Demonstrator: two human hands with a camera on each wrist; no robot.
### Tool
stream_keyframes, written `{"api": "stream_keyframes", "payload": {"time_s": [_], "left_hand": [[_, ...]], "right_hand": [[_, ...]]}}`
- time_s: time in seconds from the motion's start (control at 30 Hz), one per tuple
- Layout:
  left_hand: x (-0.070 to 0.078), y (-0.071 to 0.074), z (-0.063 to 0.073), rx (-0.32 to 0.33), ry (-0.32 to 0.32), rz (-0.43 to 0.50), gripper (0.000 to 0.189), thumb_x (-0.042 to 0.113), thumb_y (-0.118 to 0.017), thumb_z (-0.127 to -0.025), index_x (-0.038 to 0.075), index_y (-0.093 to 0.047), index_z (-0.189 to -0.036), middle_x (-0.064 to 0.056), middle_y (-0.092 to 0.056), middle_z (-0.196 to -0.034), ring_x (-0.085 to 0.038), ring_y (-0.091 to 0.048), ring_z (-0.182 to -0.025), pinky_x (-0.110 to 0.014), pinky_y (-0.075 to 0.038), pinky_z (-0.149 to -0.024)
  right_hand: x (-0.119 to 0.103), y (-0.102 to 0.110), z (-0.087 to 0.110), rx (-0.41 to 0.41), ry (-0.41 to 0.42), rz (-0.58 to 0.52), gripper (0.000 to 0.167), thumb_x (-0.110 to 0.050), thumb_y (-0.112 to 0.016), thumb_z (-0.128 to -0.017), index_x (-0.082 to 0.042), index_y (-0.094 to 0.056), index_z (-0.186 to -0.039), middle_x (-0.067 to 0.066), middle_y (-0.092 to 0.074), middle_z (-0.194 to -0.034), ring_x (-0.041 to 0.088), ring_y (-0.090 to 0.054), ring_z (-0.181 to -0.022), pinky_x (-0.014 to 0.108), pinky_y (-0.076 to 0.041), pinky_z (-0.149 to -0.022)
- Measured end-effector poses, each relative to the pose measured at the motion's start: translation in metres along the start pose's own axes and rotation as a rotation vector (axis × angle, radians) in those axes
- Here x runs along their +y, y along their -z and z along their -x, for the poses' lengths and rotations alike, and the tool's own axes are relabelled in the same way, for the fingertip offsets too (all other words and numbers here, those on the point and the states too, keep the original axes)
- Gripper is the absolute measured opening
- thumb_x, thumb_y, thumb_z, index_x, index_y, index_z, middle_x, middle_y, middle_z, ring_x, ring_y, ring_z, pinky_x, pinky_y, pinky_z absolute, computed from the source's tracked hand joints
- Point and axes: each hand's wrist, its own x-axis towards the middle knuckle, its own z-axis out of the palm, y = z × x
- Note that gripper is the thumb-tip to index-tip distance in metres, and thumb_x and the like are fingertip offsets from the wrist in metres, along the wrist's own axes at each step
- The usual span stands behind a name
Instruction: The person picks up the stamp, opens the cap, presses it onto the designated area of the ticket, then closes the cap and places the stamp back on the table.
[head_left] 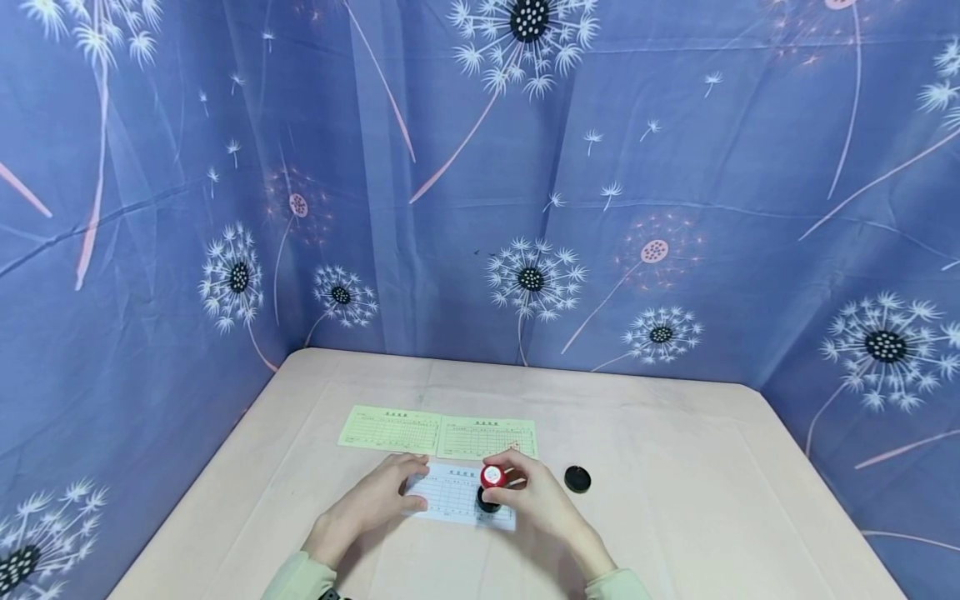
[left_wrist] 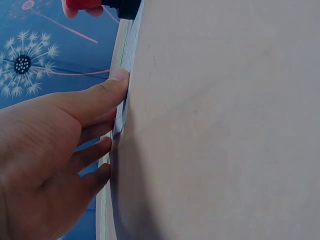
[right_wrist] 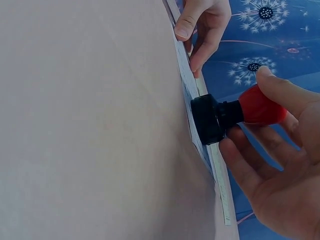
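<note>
A stamp (head_left: pixel 492 476) with a round red knob and a black base is in my right hand (head_left: pixel 542 493), pinched by the knob between thumb and fingers. Seen from the right wrist, the black base of the stamp (right_wrist: pixel 206 119) stands upright at the surface of a pale blue printed slip (head_left: pixel 448 492), over its right part. My left hand (head_left: pixel 377 493) rests on the slip's left end, thumb and fingertips spread and pressing the paper. What lies under the stamp's base is hidden.
Two green printed slips (head_left: pixel 390 428) lie side by side just beyond the blue one; the right green slip (head_left: pixel 465 437) bears a red mark. A round black lid (head_left: pixel 577 478) lies on the table to the right. Blue dandelion-patterned cloth (head_left: pixel 450 275) hangs around the table.
</note>
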Motion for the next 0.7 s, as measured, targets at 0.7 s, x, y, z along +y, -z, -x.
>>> {"api": "stream_keyframes", "payload": {"time_s": [0.7], "left_hand": [[-0.0003, -0.0018, -0.0011, -0.006, 0.028, 0.016, 0.063, 0.038, -0.075, -0.08, 0.004, -0.061, -0.132, -0.01, -0.048, -0.151, -0.034, -0.038, -0.143, -0.052, -0.032, -0.119]], "right_hand": [[0.0025, 0.0014, -0.0035, -0.01, 0.027, 0.001, 0.041, -0.015, -0.082, -0.08, -0.003, -0.067, -0.116, 0.01, -0.069, -0.102, 0.018, -0.067, -0.087, 0.021, -0.057, -0.077]]}}
